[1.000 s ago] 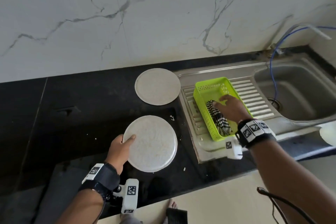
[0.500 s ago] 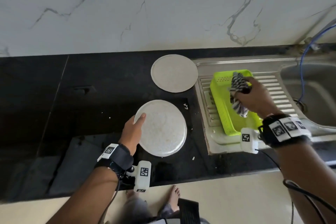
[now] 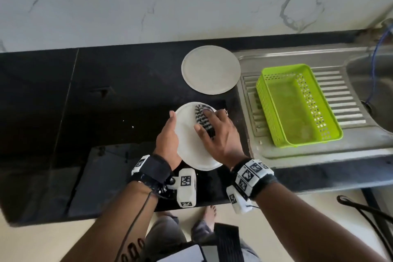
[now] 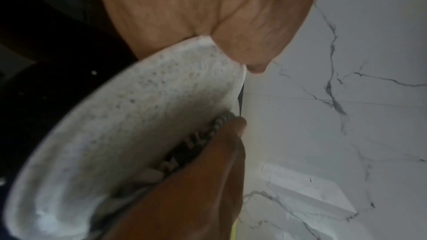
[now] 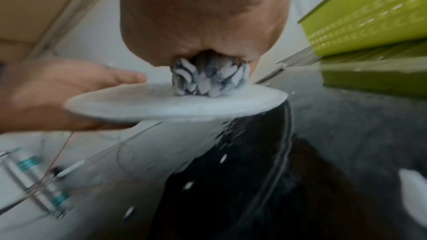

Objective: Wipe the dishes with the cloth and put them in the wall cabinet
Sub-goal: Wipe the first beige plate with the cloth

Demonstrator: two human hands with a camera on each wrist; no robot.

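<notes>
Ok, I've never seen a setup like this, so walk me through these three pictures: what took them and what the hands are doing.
There is no machine here: a person wears three cameras. The big picture comes from the head, looking down at a black counter. The other two come from cameras strapped to each wrist, looking along the hand.

The left hand holds a white plate by its rim, lifted off the counter. The right hand presses a striped cloth onto that plate. A second plate lies on the counter further back. Beside it, a green basket sits on the sink's draining board.
</notes>
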